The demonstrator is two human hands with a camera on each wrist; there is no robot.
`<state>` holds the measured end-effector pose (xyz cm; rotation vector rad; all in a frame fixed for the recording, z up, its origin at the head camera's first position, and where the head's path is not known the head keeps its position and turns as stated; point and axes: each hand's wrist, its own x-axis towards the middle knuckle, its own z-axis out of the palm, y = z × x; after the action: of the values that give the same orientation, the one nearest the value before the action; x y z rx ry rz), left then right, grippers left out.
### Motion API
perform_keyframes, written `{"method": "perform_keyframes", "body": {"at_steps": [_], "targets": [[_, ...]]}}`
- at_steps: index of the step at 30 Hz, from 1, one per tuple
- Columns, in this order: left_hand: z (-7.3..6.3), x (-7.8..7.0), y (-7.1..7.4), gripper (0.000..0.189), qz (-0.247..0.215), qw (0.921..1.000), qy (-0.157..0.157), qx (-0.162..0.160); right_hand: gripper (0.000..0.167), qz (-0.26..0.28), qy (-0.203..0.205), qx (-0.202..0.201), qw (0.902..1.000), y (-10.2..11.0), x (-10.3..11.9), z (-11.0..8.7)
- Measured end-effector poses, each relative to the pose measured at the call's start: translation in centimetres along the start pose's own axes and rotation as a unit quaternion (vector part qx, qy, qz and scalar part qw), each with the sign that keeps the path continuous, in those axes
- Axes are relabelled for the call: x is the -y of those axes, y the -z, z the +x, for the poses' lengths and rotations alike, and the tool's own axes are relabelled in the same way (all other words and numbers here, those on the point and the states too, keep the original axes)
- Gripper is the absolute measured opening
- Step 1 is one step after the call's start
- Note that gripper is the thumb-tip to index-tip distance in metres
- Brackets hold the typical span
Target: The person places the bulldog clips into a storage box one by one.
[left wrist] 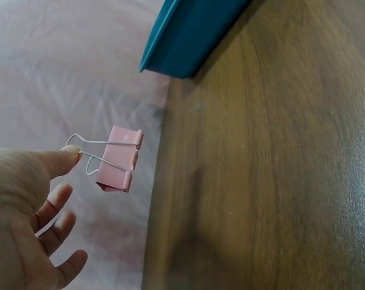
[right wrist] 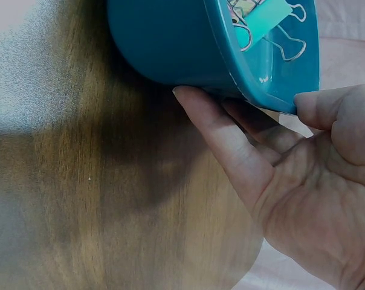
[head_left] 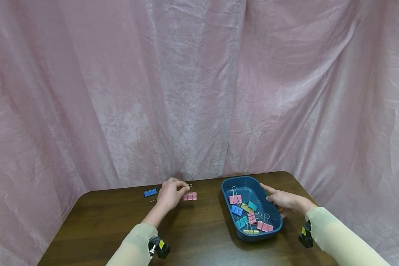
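Observation:
My left hand (head_left: pixel 169 195) pinches a pink binder clip (left wrist: pixel 117 160) by a wire handle between thumb and fingertips; its other fingers are bent and apart from it. In the left wrist view the clip hangs in front of the table edge and curtain. My right hand (head_left: pixel 286 199) holds the right side of a deep blue plastic tray (head_left: pixel 231 218). Its thumb (right wrist: pixel 324 109) touches the rim, and its fingers (right wrist: pixel 222 130) lie against the outside below. Inside the tray lie several binder clips, among them a pink one (head_left: pixel 235 200), a blue one (head_left: pixel 236 210) and a teal one (right wrist: pixel 264 24).
A blue binder clip (head_left: pixel 150 192) lies on the brown wooden table (head_left: pixel 199 225), left of my left hand near the far edge. A pink curtain (head_left: pixel 186 92) hangs behind the table.

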<state>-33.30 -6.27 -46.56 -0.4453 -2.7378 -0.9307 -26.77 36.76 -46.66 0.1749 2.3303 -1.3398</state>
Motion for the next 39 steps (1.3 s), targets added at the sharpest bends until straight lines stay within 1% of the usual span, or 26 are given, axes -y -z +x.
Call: {"method": "perform_keyframes", "body": {"at_steps": [8,13,20,27,31,39], "targets": [[0.2,-1.3,0.3,0.005,-0.01,0.9997,-0.02,-0.011,0.067,-0.002,0.001,-0.003,1.0,0.0,-0.1,0.1],[0.3,-2.2,0.5,0.005,-0.021,0.9992,-0.032,-0.012,0.067,-0.002,-0.001,-0.004,1.0,0.0,-0.1,0.3],[0.4,-3.8,0.6,0.007,-0.03,0.9982,-0.051,-0.003,0.068,-0.002,-0.002,-0.003,1.0,0.1,-0.2,0.3],[0.6,-5.3,0.9,0.009,-0.028,0.9969,-0.073,0.013,0.068,-0.005,-0.003,-0.004,1.0,0.1,-0.1,0.2],[1.0,-6.2,1.1,0.008,-0.023,0.9958,-0.088,0.013,0.067,-0.004,-0.005,-0.004,1.0,0.1,-0.1,0.2],[1.5,-8.1,1.0,0.009,-0.023,0.9928,-0.117,0.013,0.068,-0.004,-0.004,-0.006,1.0,0.0,-0.1,0.2]]}}
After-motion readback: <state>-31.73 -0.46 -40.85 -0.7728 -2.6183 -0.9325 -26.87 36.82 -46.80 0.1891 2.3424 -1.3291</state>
